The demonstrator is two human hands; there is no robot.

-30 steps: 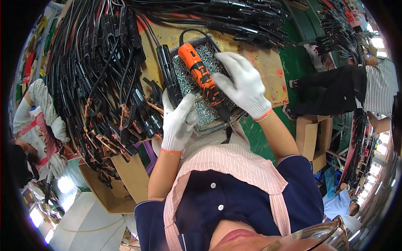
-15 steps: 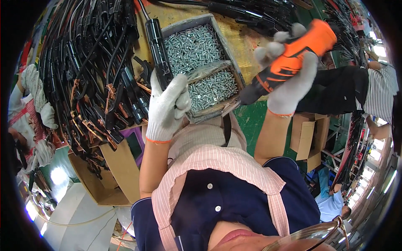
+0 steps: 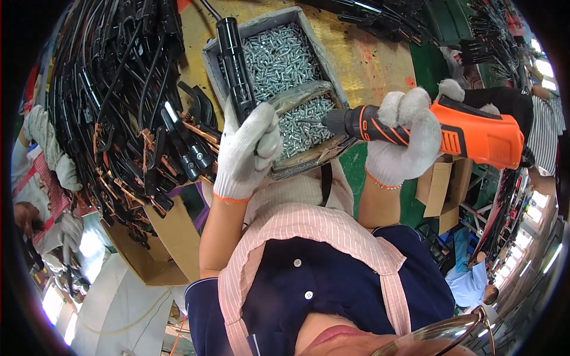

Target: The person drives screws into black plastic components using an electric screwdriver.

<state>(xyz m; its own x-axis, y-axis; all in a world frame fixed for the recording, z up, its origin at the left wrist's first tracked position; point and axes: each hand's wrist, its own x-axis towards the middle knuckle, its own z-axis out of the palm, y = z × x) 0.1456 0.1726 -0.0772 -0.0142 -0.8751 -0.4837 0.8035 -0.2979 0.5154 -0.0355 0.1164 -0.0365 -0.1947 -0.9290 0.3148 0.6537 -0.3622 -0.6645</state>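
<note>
My left hand (image 3: 248, 151), in a white glove, is closed around the lower end of a black welding electrode holder (image 3: 233, 62). That tubular piece stands nearly upright in view, a thin rod or cable leaving its top. My right hand (image 3: 407, 136), also gloved, grips an orange and black cordless screwdriver (image 3: 484, 133). The screwdriver lies almost level, its chuck and bit pointing left over the screw box, apart from the held piece. Beneath both is a grey box (image 3: 325, 64) of small silver screws (image 3: 276, 59), split by a plastic-wrapped divider (image 3: 301, 95).
Black electrode holders with copper parts (image 3: 113, 89) are heaped on the left. More black parts (image 3: 380, 21) lie along the far side of the yellow tabletop (image 3: 380, 65). Cardboard boxes (image 3: 173, 240) stand below. Co-workers' gloved hand (image 3: 44, 133) and striped top (image 3: 543, 127) appear at the sides.
The screwdriver has come down and turned from a steep tilt to nearly level, its bit now pointing left. My left hand and the electrode holder have shifted slightly right.
</note>
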